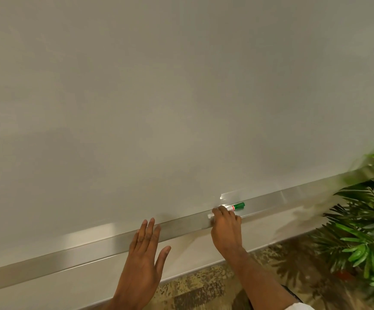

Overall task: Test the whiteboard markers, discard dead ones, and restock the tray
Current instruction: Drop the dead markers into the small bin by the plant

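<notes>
- The board (159, 97) filled most of the view, plain grey-white, and its lower edge slanted upward toward the right.
- The tray (69, 258), a metal ledge, ran along that lower edge from the far left, showing a long run of bare metal up to the left hand.
- Below the tray was a pale wall (47, 287), and below that a mottled floor (204, 287).
- The left hand (144, 249) was flat, back up, fingers straight and close together with the thumb out to the right. Its fingertips lay across the tray's front edge and reached the foot of the board. Whether they touched could not be told.
- A short stretch of bare tray showed between the two hands.
- The right hand (226, 229) was at the tray with fingers curled down. A white stub (210, 216) stuck out at its left side. Whether the fingers gripped it could not be told.
- The marker (235, 206), with a white barrel and green cap, lay in the tray against the board. The cap pointed right and the barrel end was at the right hand's fingertips.
- Past the cap the tray ran on bare to the plant (365, 220), whose leaves overlapped the tray's far right end.
</notes>
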